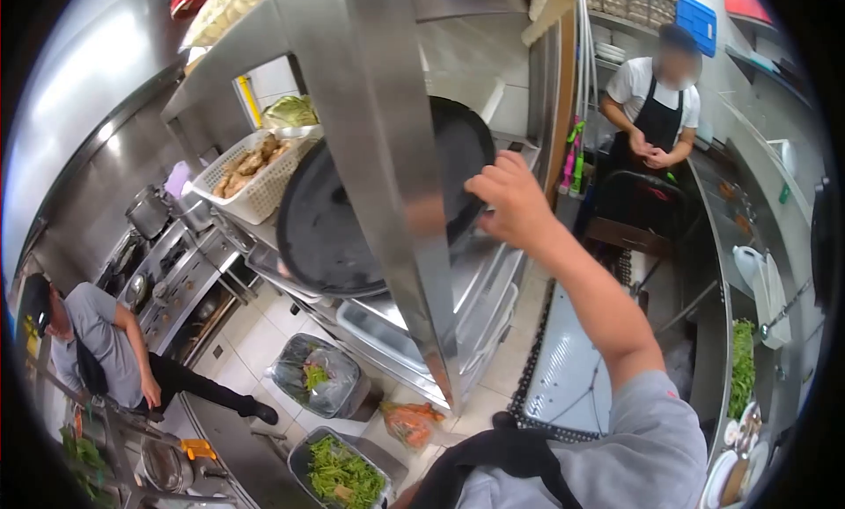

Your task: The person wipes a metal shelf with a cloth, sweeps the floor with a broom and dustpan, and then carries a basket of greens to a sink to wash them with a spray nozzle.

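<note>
My right hand [510, 199] reaches up from the lower right, its fingers curled at the right rim of a large black round tray [330, 223]. The tray stands tilted among the steel shelving, and a broad steel post [365, 95] hides its middle. Beside the tray's left edge is a white perforated basket [255, 205] holding brown, knobbly food pieces [251, 167]. A leafy green vegetable [290, 113] lies behind the basket. My left hand is out of view.
Below the shelf, bins of greens [339, 469] and a bag of carrots [411, 424] sit on the floor. One person [106, 342] is at the lower left, another [656, 113] at the upper right. A stove [180, 284] lines the left wall.
</note>
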Action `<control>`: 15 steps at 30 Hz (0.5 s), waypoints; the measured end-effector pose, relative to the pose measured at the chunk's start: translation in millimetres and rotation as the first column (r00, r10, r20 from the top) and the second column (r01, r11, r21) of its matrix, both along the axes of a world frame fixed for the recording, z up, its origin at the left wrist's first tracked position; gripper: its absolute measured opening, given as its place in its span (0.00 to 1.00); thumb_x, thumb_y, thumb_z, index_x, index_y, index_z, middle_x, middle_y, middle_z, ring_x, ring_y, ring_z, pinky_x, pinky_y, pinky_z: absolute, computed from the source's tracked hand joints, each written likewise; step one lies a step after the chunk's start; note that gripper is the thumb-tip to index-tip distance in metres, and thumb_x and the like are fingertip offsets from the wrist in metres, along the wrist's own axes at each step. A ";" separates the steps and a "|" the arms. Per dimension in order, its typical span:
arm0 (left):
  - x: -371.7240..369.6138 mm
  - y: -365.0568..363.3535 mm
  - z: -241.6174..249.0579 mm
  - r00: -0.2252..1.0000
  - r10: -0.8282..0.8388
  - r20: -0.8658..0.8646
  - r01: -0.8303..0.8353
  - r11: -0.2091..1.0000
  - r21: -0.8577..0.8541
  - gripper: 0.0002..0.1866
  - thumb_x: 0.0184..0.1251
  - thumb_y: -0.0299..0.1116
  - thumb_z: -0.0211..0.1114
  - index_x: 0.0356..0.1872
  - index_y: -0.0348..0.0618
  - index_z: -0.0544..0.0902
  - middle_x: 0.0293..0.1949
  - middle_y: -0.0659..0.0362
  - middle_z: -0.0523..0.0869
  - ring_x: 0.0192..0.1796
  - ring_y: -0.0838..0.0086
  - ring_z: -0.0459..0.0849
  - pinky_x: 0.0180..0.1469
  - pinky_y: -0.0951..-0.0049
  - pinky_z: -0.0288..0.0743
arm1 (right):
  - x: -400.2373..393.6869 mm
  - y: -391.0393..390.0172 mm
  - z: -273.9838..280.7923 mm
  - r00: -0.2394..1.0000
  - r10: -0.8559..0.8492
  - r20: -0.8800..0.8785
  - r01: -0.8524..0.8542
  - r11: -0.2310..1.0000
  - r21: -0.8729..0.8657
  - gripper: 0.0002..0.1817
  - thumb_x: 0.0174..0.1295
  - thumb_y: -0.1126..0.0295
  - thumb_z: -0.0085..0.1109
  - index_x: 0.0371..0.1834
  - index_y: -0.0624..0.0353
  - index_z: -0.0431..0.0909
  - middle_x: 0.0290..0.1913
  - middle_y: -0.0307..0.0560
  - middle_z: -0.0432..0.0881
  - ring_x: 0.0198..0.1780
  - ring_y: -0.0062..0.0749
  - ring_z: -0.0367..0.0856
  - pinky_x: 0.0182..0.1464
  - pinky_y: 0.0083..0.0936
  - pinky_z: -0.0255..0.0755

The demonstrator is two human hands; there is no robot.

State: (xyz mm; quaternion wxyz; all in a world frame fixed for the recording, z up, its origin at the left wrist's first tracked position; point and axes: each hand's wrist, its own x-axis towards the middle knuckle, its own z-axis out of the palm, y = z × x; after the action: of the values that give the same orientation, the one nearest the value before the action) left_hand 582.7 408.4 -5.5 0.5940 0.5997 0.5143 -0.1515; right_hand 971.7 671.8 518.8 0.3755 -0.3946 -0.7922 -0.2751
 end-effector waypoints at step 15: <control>-59.7 245.2 440.5 0.834 0.158 0.529 -0.268 -0.722 0.638 0.26 0.58 0.16 0.54 0.61 0.35 0.71 0.60 0.47 0.76 0.62 0.54 0.75 0.69 0.54 0.64 | -71.7 -45.3 -11.3 0.818 0.383 -0.429 -0.518 0.815 -0.259 0.13 0.46 0.65 0.61 0.30 0.62 0.74 0.31 0.56 0.79 0.39 0.56 0.79 0.47 0.49 0.67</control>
State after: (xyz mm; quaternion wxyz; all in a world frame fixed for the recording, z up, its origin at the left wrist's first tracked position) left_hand 523.1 653.7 435.0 -0.2490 0.6045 0.4782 0.5864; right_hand 900.1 626.5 507.5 0.4883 -0.2978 -0.8187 0.0515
